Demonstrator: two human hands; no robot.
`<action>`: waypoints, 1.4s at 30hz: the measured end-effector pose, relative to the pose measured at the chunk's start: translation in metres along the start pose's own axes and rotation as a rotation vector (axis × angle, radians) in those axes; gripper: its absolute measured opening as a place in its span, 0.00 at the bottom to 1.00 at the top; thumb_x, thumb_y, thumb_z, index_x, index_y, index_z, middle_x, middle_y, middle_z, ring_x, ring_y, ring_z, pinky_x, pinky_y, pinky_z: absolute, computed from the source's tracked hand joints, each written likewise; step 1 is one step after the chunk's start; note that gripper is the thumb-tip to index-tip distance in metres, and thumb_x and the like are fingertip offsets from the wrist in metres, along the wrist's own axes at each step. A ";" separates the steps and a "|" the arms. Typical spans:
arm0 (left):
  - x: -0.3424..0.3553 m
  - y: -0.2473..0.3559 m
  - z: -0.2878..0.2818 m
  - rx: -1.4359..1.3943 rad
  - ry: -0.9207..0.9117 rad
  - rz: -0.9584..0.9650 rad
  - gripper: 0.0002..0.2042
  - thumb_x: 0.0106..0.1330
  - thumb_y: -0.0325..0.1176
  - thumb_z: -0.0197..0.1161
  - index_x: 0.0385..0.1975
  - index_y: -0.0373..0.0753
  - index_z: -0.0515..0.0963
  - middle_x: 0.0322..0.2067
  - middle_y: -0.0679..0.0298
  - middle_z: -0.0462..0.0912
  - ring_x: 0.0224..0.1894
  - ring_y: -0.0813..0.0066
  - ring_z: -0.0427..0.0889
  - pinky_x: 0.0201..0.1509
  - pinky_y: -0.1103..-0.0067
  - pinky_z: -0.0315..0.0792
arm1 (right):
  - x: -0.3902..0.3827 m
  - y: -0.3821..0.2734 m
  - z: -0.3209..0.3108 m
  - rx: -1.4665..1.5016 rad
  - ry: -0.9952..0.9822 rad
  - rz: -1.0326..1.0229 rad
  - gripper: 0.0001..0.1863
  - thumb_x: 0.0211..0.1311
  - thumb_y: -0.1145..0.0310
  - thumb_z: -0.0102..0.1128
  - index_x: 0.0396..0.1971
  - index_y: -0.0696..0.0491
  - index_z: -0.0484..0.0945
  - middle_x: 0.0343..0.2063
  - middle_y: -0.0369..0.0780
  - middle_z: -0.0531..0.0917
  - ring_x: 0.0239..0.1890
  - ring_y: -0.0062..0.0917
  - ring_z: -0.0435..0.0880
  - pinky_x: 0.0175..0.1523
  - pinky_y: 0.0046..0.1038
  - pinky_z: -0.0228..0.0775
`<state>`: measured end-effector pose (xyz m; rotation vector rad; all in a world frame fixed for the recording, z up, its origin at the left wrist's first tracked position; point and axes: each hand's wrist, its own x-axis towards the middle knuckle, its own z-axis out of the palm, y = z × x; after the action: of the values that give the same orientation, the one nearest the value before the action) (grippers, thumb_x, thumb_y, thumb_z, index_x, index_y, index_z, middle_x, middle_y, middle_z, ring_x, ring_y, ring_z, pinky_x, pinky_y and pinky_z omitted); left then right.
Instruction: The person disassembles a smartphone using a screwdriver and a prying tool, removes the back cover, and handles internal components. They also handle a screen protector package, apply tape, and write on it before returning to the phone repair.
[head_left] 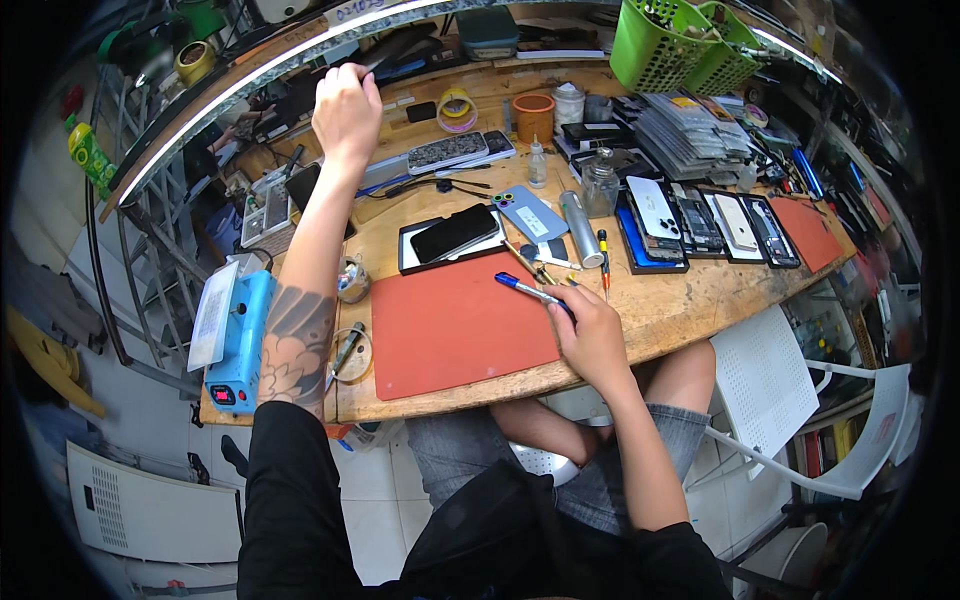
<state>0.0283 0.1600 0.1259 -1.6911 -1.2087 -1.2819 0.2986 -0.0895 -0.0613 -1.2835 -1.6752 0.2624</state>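
My left hand [346, 112] is raised over the far left of the workbench, near the lit strip of the shelf. Its fingers are closed; a thin dark tip shows beside them, too small to name. In my right hand [590, 335] is a marker pen [530, 289] with a blue cap and silvery barrel, held above the right edge of a red-brown mat [455, 335]. Behind the mat, a dark-screened phone [453, 233] lies tilted in a shallow open box [408, 262]. To its right lies a grey-blue phone back [530, 213].
A blue machine [240, 335] stands at the bench's left end. A grey cylinder [580, 230], a glass jar [600, 185], a screwdriver [604, 262] and opened phones [697, 222] occupy the right. Green baskets [660, 45] hang above. A white chair [765, 390] stands at right.
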 end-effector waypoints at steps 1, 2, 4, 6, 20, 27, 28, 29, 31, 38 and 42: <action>0.005 0.001 0.012 0.019 0.022 0.030 0.07 0.69 0.36 0.63 0.38 0.39 0.81 0.38 0.56 0.83 0.44 0.55 0.83 0.49 0.64 0.78 | 0.000 -0.001 0.000 0.005 -0.010 0.018 0.10 0.66 0.73 0.61 0.46 0.56 0.84 0.36 0.48 0.84 0.39 0.46 0.84 0.46 0.40 0.76; 0.010 0.002 0.024 0.037 0.033 0.050 0.08 0.70 0.36 0.64 0.38 0.39 0.81 0.38 0.54 0.84 0.44 0.54 0.84 0.50 0.64 0.78 | 0.000 -0.001 -0.001 0.008 -0.031 0.054 0.11 0.66 0.73 0.61 0.46 0.55 0.84 0.36 0.48 0.84 0.40 0.46 0.84 0.46 0.41 0.76; 0.023 0.003 0.048 0.155 -0.092 0.032 0.07 0.69 0.35 0.62 0.39 0.39 0.81 0.39 0.53 0.84 0.44 0.53 0.85 0.48 0.62 0.79 | 0.000 -0.001 -0.001 0.029 -0.005 0.033 0.10 0.66 0.74 0.61 0.46 0.56 0.83 0.38 0.48 0.85 0.41 0.46 0.84 0.48 0.40 0.77; 0.038 0.000 0.072 0.251 -0.214 0.045 0.07 0.67 0.33 0.61 0.39 0.39 0.81 0.40 0.51 0.85 0.44 0.52 0.85 0.45 0.60 0.80 | 0.000 0.000 0.000 0.051 0.022 0.028 0.10 0.66 0.74 0.61 0.46 0.56 0.83 0.40 0.48 0.86 0.42 0.46 0.85 0.49 0.40 0.77; 0.064 0.035 0.150 -0.048 -0.400 -0.005 0.26 0.62 0.42 0.69 0.60 0.40 0.75 0.56 0.43 0.79 0.58 0.43 0.80 0.60 0.57 0.76 | -0.006 0.007 0.003 -0.008 0.063 0.018 0.13 0.63 0.64 0.70 0.44 0.51 0.81 0.31 0.40 0.85 0.33 0.34 0.86 0.37 0.34 0.76; 0.002 0.043 0.084 -0.074 -0.239 0.065 0.25 0.66 0.35 0.67 0.62 0.41 0.71 0.62 0.38 0.67 0.66 0.38 0.68 0.64 0.56 0.72 | -0.007 0.003 0.005 -0.177 -0.064 -0.010 0.15 0.62 0.62 0.70 0.47 0.50 0.84 0.35 0.37 0.80 0.40 0.32 0.84 0.40 0.35 0.76; -0.003 0.041 0.077 -0.095 -0.182 0.106 0.25 0.66 0.34 0.67 0.62 0.40 0.71 0.62 0.37 0.68 0.66 0.37 0.68 0.64 0.56 0.72 | -0.007 0.003 0.006 -0.186 -0.080 -0.002 0.15 0.62 0.62 0.70 0.47 0.50 0.84 0.36 0.38 0.79 0.40 0.32 0.84 0.40 0.35 0.76; -0.010 0.039 0.071 -0.100 -0.176 0.149 0.24 0.66 0.33 0.66 0.61 0.39 0.71 0.61 0.38 0.68 0.65 0.37 0.68 0.65 0.56 0.71 | -0.007 0.002 0.007 -0.173 -0.060 -0.010 0.14 0.63 0.61 0.70 0.46 0.50 0.84 0.36 0.38 0.79 0.40 0.32 0.84 0.40 0.35 0.77; -0.027 0.036 0.056 -0.234 -0.222 0.219 0.21 0.67 0.33 0.66 0.59 0.38 0.72 0.59 0.43 0.72 0.64 0.40 0.71 0.66 0.59 0.69 | -0.008 0.001 0.005 -0.162 0.001 -0.016 0.14 0.64 0.60 0.69 0.46 0.50 0.84 0.37 0.39 0.80 0.40 0.32 0.84 0.41 0.35 0.77; -0.143 0.022 0.000 -0.495 -1.096 0.045 0.31 0.60 0.43 0.75 0.61 0.37 0.75 0.58 0.48 0.79 0.65 0.51 0.75 0.71 0.64 0.65 | 0.010 0.059 -0.115 -0.204 0.313 0.143 0.11 0.70 0.63 0.60 0.40 0.55 0.85 0.39 0.46 0.84 0.44 0.43 0.84 0.53 0.41 0.76; -0.163 0.010 0.001 -0.631 -1.170 -0.092 0.35 0.59 0.42 0.76 0.65 0.38 0.72 0.61 0.48 0.78 0.67 0.53 0.74 0.71 0.65 0.66 | 0.047 0.140 -0.214 -0.677 0.245 0.284 0.15 0.67 0.65 0.63 0.47 0.57 0.85 0.45 0.51 0.86 0.49 0.45 0.84 0.57 0.43 0.76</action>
<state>0.0253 0.1142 -0.0307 -3.0956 -1.5664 -0.6663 0.5546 -0.0692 -0.0202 -1.9679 -1.4091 -0.3202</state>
